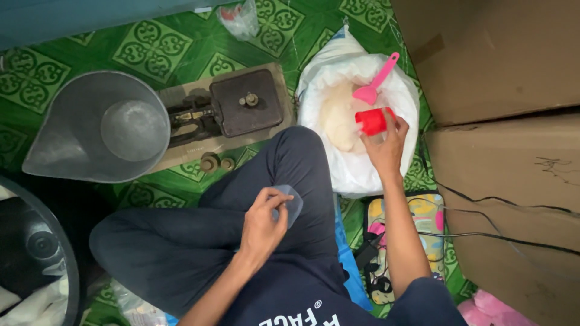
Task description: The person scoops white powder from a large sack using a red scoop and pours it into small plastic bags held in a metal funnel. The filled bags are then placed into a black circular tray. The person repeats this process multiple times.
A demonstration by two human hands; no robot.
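My right hand (pixel 386 148) was stretched out over the open white sack (pixel 353 163), its grip closed round a small red cup (pixel 373 121) held just above the pale powder (pixel 338 121) inside. A pink scoop (pixel 376 81) lay in the sack right beside the cup, its handle pointing up toward the sack's far rim. My left hand (pixel 263 223) rested over my crossed leg, fingers pinched shut on a small clear plastic bag (pixel 292 204). I sat on the green patterned floor (pixel 151 45). To my left stood a balance scale (pixel 226 115) with its big metal pan (pixel 99 127), and two small brass weights (pixel 216 163) sat on the floor just in front of it. Cardboard boxes (pixel 501 60) stood on my right.
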